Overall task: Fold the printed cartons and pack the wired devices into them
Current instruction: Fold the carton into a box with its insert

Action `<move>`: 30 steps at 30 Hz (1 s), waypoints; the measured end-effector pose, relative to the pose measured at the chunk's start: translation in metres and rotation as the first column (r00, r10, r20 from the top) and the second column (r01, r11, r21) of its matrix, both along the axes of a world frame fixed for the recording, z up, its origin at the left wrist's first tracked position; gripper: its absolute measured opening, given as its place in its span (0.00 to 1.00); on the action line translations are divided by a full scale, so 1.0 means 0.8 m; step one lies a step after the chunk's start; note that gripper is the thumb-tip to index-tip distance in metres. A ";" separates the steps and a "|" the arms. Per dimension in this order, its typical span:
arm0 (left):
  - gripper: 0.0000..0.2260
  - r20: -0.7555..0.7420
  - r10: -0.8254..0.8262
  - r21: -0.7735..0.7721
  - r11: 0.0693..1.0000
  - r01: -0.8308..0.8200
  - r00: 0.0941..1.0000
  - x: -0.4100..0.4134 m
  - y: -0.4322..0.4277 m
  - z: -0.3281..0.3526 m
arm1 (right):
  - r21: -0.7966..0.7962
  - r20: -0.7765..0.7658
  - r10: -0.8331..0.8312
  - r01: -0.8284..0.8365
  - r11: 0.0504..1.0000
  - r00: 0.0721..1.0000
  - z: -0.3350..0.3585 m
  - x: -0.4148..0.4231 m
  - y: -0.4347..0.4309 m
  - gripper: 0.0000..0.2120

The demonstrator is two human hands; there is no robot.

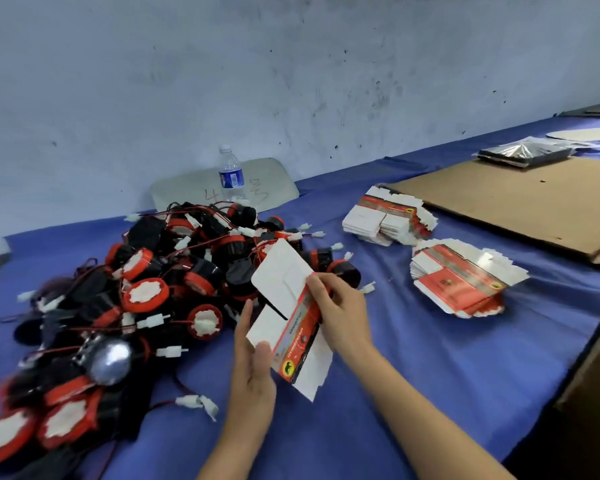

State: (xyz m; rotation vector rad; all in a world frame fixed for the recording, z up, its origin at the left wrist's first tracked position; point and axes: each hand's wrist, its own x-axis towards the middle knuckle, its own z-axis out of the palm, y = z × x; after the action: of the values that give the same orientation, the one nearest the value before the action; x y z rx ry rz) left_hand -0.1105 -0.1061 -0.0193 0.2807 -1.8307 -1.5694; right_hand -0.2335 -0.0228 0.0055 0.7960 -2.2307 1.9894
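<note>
Head: left hand (252, 372), right hand (340, 306) pinch carton (293, 336) edges.

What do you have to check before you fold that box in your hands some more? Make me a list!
1. Both hands hold the carton: ok. The left hand pinches a white flap and the fingers of the right hand grip the upper part.
2. Carton shaped into a box: not ok. Its white flaps stick out unfolded.
3. Something to pack is close: ok. The pile of wired devices lies just left of the hands.
4. One device will come out without tangled wires: cannot tell. The red wires cross all over the pile.
5. More cartons are waiting: ok. Two stacks of flat cartons lie on the right.
</note>
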 end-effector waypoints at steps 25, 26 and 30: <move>0.26 -0.048 0.116 0.151 0.983 -0.107 0.992 0.009 -0.019 0.006 | -0.273 0.147 0.388 -0.340 0.900 0.910 -0.007 0.013 0.013 0.16; 0.23 -0.041 0.112 0.149 0.983 -0.105 0.993 0.009 -0.019 0.006 | -0.270 0.149 0.387 -0.339 0.901 0.910 -0.008 0.012 0.013 0.18; 0.16 0.022 0.133 0.140 0.981 -0.134 0.991 0.008 -0.014 0.007 | -0.252 0.136 0.370 -0.329 0.910 0.919 -0.011 0.012 0.014 0.21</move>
State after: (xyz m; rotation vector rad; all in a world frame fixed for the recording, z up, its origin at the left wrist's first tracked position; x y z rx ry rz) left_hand -0.1041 -0.1174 -0.0135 0.4701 -1.6763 -1.6081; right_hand -0.2238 -0.0119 -0.0029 1.0929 -2.0056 2.5172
